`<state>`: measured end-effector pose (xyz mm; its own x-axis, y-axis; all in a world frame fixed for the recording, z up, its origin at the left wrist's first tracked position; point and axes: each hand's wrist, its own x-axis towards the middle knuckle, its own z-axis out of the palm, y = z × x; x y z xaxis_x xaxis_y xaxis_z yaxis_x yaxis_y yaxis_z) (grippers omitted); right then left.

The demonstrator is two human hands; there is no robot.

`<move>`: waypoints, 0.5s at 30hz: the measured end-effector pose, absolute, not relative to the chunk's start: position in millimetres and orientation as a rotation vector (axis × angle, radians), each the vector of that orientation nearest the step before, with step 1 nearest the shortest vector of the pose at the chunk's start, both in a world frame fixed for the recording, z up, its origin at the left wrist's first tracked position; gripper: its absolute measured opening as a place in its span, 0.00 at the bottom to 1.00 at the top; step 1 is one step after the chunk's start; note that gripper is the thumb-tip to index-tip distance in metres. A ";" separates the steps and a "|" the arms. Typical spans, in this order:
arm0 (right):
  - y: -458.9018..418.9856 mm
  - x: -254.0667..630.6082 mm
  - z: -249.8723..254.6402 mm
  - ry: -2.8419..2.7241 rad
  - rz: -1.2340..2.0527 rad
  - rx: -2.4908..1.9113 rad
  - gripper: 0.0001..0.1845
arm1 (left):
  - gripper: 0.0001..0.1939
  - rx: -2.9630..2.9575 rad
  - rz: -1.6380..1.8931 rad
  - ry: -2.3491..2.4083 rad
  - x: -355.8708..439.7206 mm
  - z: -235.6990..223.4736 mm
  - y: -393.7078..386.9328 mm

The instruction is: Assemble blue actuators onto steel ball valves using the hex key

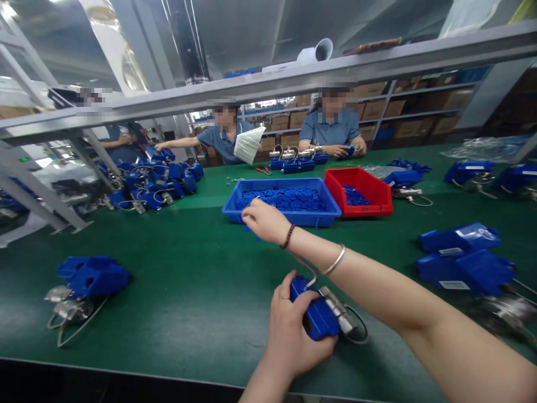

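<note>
My left hand (289,324) is wrapped around a blue plastic housing (321,319) near the table's front edge. A silver metal cylinder (338,310) and a thin looped cable sit along the housing's right side. My right arm reaches across above it, partly covering the view behind. At the front left rim of a blue tray (285,218), my right hand (266,219) has its fingers curled together; whatever they hold is hidden. Small flat blue pieces (289,197) fill the tray. A few blue bits (257,239) show just below my right fingertips, blurred.
A red bin (367,210) with blue pieces adjoins the tray. Blue housings with metal fittings lie at left (98,277) and right (465,268), and a heap of them (155,184) lies at far left. Co-workers sit opposite, under a metal shelf beam (251,84).
</note>
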<state>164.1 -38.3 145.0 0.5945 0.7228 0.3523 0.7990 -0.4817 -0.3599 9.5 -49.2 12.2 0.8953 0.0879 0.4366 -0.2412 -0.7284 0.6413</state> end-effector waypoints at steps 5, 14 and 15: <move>-125.3 232.8 91.6 -0.620 0.040 -2.482 0.11 | 0.34 2.289 0.507 -0.122 5.9 13.8 -48.0; -295.1 72.9 0.4 -0.236 -0.303 -2.375 0.28 | 0.33 2.270 0.563 -0.163 7.2 13.4 -50.3; -295.8 48.6 1.4 -0.269 -0.387 -2.362 0.29 | 0.33 2.271 0.573 -0.152 7.0 13.0 -51.5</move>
<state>48.6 -295.8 1.4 0.9333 0.0831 0.3494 0.2981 -0.7218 -0.6247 7.0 -51.5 13.0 0.8915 0.0679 0.4479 -0.2807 -0.6933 0.6637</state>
